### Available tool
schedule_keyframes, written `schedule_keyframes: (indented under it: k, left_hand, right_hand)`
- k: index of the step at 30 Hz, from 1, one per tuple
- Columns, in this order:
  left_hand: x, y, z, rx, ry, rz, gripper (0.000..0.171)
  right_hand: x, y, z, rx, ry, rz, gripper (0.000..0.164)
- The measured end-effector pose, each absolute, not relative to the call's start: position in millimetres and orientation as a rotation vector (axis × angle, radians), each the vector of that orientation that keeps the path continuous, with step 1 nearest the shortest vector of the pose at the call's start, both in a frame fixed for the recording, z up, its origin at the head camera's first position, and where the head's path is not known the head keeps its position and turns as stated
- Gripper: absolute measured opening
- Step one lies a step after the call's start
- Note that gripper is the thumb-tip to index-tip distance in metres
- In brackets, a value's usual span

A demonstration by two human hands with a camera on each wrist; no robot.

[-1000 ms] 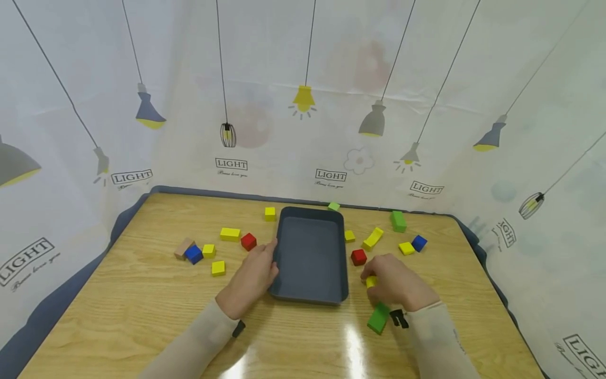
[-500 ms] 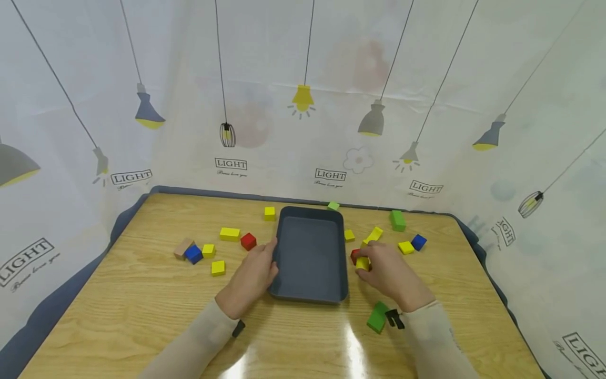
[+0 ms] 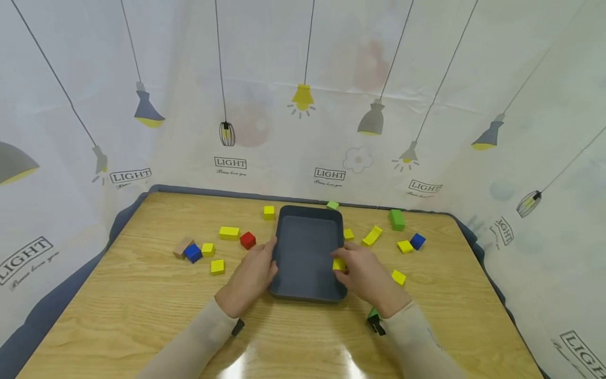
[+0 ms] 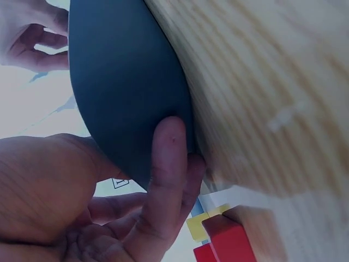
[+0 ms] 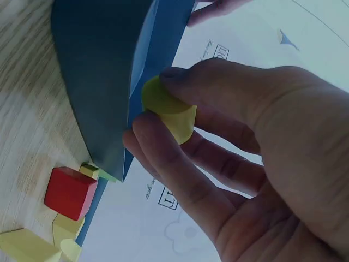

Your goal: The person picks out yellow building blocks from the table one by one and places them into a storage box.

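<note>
My right hand (image 3: pixel 362 268) pinches a small yellow cylinder-shaped block (image 5: pixel 173 112) between thumb and fingers. In the head view it overlaps the right rim of the dark grey rectangular tray (image 3: pixel 307 252); the right wrist view shows the block close to the tray's wall. My left hand (image 3: pixel 251 271) grips the tray's left side, one finger (image 4: pixel 170 158) lying against the outer wall and the thumb passing behind the rim. No block shows inside the tray. A red block (image 5: pixel 70 192) lies outside its right side, hidden by my right hand in the head view.
Left of the tray are several yellow blocks (image 3: pixel 229 233), a red one (image 3: pixel 248 240), a blue one (image 3: pixel 192 253) and a tan one (image 3: pixel 182 246). More yellow blocks (image 3: pixel 372 236), a green block (image 3: pixel 396 220) and a blue one (image 3: pixel 417 241) lie right. Another green block is mostly covered by my right wrist.
My right hand has carried the yellow block from the table leftward to the tray's right rim. Another yellow block, covered by that hand before, now shows. My left hand stays at the tray.
</note>
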State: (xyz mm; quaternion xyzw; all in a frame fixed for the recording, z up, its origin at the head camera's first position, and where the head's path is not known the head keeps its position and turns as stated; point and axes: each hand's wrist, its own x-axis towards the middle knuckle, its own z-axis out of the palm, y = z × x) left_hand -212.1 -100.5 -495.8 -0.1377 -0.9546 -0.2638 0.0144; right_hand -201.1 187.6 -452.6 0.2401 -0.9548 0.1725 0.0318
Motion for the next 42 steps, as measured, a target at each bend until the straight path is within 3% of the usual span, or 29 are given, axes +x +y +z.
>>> schedule_keyframes:
  k: [22, 42]
  left_hand:
    - [-216, -100, -498, -0.402, -3.004, -0.839, 0.066]
    - [-214, -101, -499, -0.427, -2.956, -0.86, 0.064]
  right_hand:
    - [-204, 127, -450, 0.946, -2.892, 0.577, 0.037]
    - [-209, 144, -445, 0.902, -2.926, 0.621, 0.04]
